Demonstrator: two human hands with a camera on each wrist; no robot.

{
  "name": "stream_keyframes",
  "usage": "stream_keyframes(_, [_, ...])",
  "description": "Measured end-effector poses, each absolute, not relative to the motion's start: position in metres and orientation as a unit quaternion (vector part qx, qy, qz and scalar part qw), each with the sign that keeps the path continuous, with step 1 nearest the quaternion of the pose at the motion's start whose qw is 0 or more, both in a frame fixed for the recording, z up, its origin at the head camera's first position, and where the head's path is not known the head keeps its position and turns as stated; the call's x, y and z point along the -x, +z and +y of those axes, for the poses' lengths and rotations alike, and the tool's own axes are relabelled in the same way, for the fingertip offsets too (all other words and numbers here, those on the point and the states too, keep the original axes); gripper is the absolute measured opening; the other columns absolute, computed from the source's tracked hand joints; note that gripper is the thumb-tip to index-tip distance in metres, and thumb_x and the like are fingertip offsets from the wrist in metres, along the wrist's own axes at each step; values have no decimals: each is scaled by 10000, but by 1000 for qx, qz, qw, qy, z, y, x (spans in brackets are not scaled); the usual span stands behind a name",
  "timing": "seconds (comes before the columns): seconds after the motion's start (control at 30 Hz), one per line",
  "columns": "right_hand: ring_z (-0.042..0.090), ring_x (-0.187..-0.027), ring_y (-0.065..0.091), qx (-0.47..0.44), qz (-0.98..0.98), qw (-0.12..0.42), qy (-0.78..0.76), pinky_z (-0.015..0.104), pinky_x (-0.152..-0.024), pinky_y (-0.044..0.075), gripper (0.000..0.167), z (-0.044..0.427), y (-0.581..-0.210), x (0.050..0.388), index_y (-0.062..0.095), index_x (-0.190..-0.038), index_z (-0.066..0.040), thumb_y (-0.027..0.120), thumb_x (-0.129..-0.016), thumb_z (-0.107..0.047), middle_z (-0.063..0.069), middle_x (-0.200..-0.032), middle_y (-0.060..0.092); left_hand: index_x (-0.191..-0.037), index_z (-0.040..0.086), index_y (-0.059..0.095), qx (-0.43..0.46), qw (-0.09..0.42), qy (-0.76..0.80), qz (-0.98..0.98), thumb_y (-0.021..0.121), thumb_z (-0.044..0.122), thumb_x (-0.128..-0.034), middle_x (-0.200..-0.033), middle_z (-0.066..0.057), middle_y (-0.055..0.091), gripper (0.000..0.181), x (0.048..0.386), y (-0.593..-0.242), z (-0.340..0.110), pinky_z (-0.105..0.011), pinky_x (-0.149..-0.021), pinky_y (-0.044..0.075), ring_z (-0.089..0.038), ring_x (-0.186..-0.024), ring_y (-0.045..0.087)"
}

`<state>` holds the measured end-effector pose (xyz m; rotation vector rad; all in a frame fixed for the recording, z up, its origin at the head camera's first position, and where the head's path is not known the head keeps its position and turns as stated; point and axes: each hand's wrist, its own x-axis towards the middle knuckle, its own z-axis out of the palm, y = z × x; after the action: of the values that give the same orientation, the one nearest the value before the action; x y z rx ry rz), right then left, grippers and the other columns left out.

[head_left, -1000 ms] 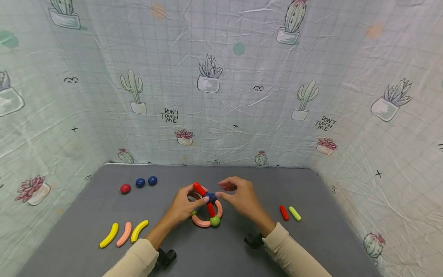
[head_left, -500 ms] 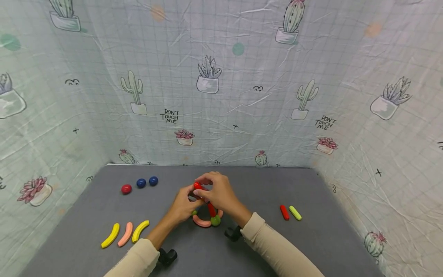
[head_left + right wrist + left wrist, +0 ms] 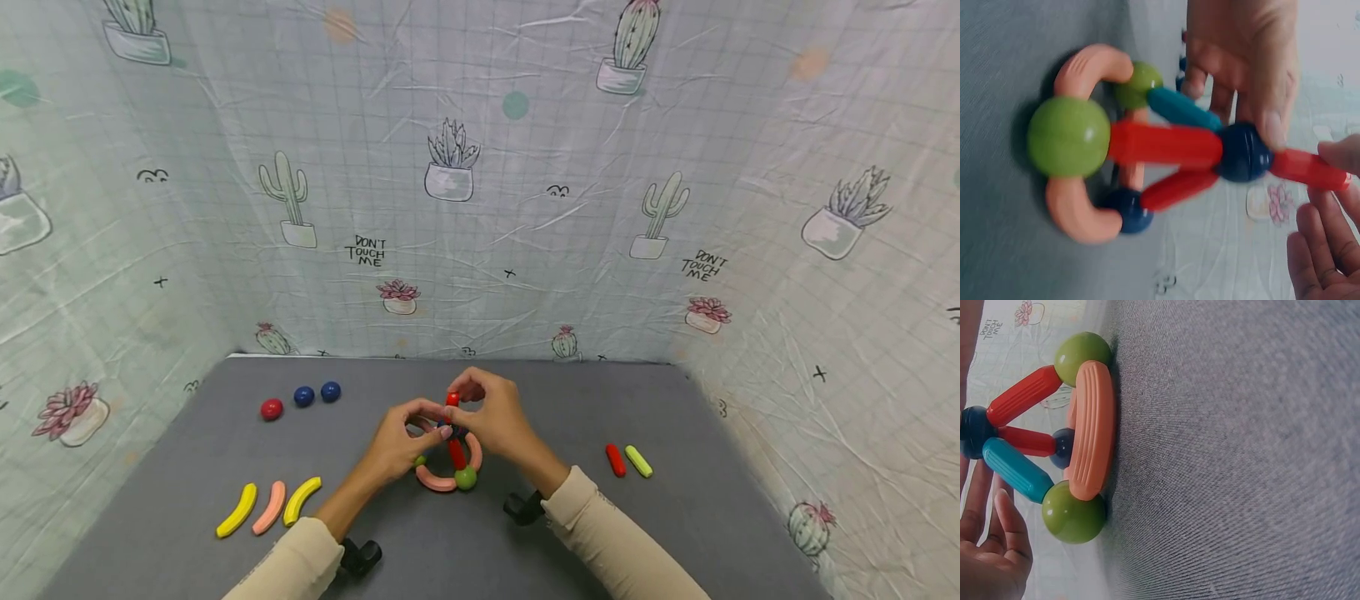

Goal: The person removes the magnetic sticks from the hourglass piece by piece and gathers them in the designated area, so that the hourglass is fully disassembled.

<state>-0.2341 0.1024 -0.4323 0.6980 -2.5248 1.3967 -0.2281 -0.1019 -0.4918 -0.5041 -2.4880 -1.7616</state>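
Observation:
A ball-and-rod model stands on the table, its base a ring of curved salmon rods (image 3: 1093, 431) joined by two green balls (image 3: 1069, 136) and a blue ball (image 3: 1127, 211). Two red rods (image 3: 1166, 144) and a teal rod (image 3: 1017, 470) slope up from the ring to a dark blue top ball (image 3: 1244, 152). My left hand (image 3: 397, 437) holds that top ball, its thumb pressed against it. Above it stands another red rod (image 3: 1310, 169), whose lower end meets the ball. My right hand (image 3: 497, 419) pinches this rod near its upper end between thumb and fingers.
On the left lie two yellow curved rods (image 3: 237, 510) and a salmon one (image 3: 269, 508). Behind them sit a red ball (image 3: 272, 409) and two blue balls (image 3: 303, 397). A short red rod (image 3: 615, 460) and a light-green rod (image 3: 639, 462) lie at right.
My right hand has come in from the right and taken hold of the upper red rod. That rod leaned left before and is now upright. My left hand has stayed in place.

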Motion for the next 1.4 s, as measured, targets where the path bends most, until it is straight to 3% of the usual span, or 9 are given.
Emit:
stream_keyframes(0.2, [220,-910,730,-236,-862,83,441,349,-863,586,187,126,-436,231,775,-1050,-222,870,-897,-169,-66,-967,759,-1176,121,760,170,24,-575,-800,819,241,-957,-1154,-110,758,256,227,-492,-102,-316,-805,566,-224,-935,683])
stream_keyframes(0.5, [190,-822,696,-272,-906,87,311,251,-727,545,125,138,-441,223,813,-946,-163,904,-869,-203,-46,-877,720,-1165,143,767,161,20,-572,-804,827,235,-949,-1148,-102,758,243,227,-492,-101,-293,-790,553,-236,-938,671])
stream_keyframes(0.73, [120,-768,593,-263,-920,145,251,244,-690,475,127,137,-453,223,811,-916,-162,914,-857,-209,-46,-822,700,-1178,131,762,163,16,-567,-807,818,239,-956,-1152,-101,751,253,227,-492,-102,-291,-785,548,-237,-947,667])
stream_keyframes(0.93, [115,-762,604,-207,-934,173,234,252,-681,508,171,145,-463,225,800,-926,-132,932,-829,-181,-8,-843,732,-1192,105,755,161,14,-567,-807,813,242,-961,-1160,-120,749,275,226,-492,-101,-285,-772,538,-228,-944,664])
stream_keyframes(1.17, [187,-791,701,-146,-937,168,269,355,-733,575,172,183,-471,226,783,-920,-121,924,-821,-121,19,-876,765,-1177,133,760,163,16,-569,-806,814,247,-961,-1156,-102,750,250,225,-490,-101,-293,-770,536,-218,-943,665])
stream_keyframes(1.4, [167,-793,716,-76,-948,148,271,370,-720,591,168,236,-479,222,776,-928,-111,911,-829,-112,37,-887,771,-1168,149,762,160,14,-567,-808,816,248,-959,-1150,-91,748,238,225,-490,-101,-292,-773,533,-224,-942,662])
